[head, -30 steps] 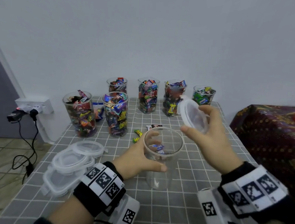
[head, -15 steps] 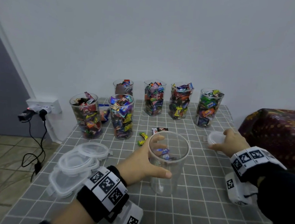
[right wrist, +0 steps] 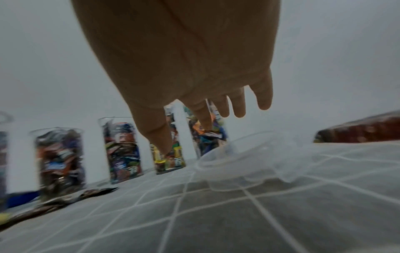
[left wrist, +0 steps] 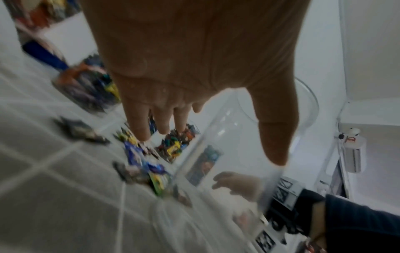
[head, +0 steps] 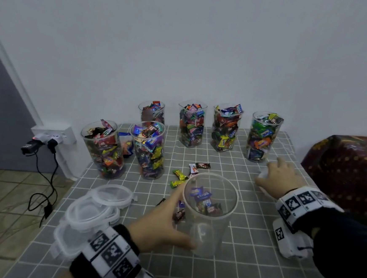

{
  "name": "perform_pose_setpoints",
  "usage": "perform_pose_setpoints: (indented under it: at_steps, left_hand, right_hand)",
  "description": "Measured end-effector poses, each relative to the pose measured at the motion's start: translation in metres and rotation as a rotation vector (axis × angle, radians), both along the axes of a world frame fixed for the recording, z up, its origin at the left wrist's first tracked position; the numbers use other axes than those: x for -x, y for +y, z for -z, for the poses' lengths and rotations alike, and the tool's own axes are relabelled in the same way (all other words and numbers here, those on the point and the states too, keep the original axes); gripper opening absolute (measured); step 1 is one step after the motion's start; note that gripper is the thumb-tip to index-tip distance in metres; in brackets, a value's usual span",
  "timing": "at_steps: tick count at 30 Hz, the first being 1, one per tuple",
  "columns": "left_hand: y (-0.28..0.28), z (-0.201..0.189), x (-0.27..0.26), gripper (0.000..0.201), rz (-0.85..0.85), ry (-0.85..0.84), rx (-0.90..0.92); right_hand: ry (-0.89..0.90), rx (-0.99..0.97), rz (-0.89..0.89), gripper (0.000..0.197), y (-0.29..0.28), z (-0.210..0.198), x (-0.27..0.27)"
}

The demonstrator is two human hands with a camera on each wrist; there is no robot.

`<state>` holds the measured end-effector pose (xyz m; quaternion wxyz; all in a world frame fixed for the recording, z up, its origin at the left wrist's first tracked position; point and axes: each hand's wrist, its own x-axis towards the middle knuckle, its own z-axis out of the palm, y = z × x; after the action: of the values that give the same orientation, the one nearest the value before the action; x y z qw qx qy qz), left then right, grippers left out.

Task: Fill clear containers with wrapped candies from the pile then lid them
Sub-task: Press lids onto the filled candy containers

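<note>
My left hand (head: 180,222) grips a tall clear container (head: 209,233) near the middle of the grey checked table (head: 256,265), thumb on the near side and fingers behind. A few wrapped candies (head: 204,200) show through its wall; I cannot tell whether they are inside or behind it. Loose candies (head: 179,176) lie just beyond. At the right my right hand (head: 278,177) hovers with straight fingers over a clear lid (right wrist: 244,160) lying on the table. In the left wrist view, the left hand (left wrist: 216,147) spans the container (left wrist: 238,137).
Several candy-filled containers stand along the back: a row by the wall (head: 191,124) and two at front left (head: 148,149). A stack of clear lids (head: 93,210) sits at the table's left edge. A dark red patterned cloth (head: 347,169) borders the right.
My right hand carried the lid from above the container down to the table at the right and let go of it. The left hand still holds the container.
</note>
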<state>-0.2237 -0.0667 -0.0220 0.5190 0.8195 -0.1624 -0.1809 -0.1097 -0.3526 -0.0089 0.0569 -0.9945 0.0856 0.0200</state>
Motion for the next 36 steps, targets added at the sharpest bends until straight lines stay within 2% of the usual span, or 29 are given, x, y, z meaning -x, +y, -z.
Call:
perform_pose_setpoints:
  at_steps: [3, 7, 12, 17, 23, 27, 28, 31, 34, 36]
  left_hand:
    - [0.017, -0.017, -0.011, 0.103, -0.061, -0.016, -0.155]
    - [0.022, -0.03, -0.041, 0.08, -0.115, -0.064, -0.383]
    - [0.005, -0.028, -0.085, 0.081, -0.015, -0.013, -0.606]
    - [-0.009, -0.015, -0.118, 0.082, 0.026, 0.038, -0.784]
    - [-0.017, -0.008, -0.128, 0.079, 0.057, 0.092, -0.845]
    - [-0.013, -0.005, -0.127, 0.062, 0.102, 0.082, -0.84]
    - [-0.012, -0.007, -0.125, 0.064, 0.116, 0.076, -0.846]
    - [-0.01, -0.008, -0.12, 0.085, 0.173, 0.056, -0.834]
    - [-0.009, -0.005, -0.114, 0.076, 0.224, 0.075, -0.844]
    - [-0.01, -0.003, -0.105, 0.074, 0.241, 0.03, -0.902]
  right_hand:
    - [-0.028, -0.031, -0.169, 0.065, 0.021, 0.0, -0.005]
    - [0.133, -0.053, -0.393, 0.069, 0.059, -0.002, -0.013]
    - [0.332, -0.037, -0.492, 0.084, 0.097, 0.001, -0.039]
    - [0.373, 0.031, -0.514, 0.072, 0.123, 0.008, -0.06]
    - [0.445, 0.053, -0.638, 0.056, 0.139, 0.013, -0.062]
    - [0.491, 0.064, -0.758, 0.052, 0.136, 0.008, -0.057]
    - [0.489, 0.071, -0.792, 0.052, 0.134, 0.011, -0.057]
    - [0.49, 0.13, -0.858, 0.048, 0.13, 0.009, -0.044]
    - [0.455, 0.046, -0.883, 0.041, 0.124, 0.016, -0.033]
    - [0.505, -0.004, -0.886, 0.046, 0.117, 0.014, -0.023]
